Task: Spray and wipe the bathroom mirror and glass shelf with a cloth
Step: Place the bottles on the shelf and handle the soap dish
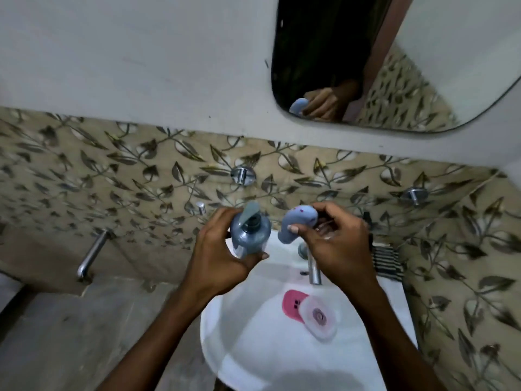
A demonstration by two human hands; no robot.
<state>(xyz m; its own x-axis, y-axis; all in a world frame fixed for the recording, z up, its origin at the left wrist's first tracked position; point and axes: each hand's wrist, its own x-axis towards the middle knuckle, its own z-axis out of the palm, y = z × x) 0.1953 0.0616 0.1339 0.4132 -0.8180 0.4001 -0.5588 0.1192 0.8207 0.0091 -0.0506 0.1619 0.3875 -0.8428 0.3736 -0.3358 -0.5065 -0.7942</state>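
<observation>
My left hand (222, 249) grips a blue-grey pump bottle (251, 235) above the back of the sink. My right hand (338, 244) holds a light blue rounded object (296, 224) beside it, thumb pressed on its front; something clear shows under the fingers. The mirror (451, 52) hangs on the wall at upper right and reflects a hand with the blue object. A striped cloth (386, 261) lies at the right of the sink, partly hidden by my right wrist. The glass shelf itself is hard to make out; two chrome wall mounts (242, 174) sit on the leaf-patterned tiles.
A white sink (253, 348) lies below my arms, with a pink soap dish (293, 303) and its clear lid (318, 320) in the basin. A chrome tap (313, 269) stands at the sink's back. A second chrome spout (93, 255) juts from the wall at left.
</observation>
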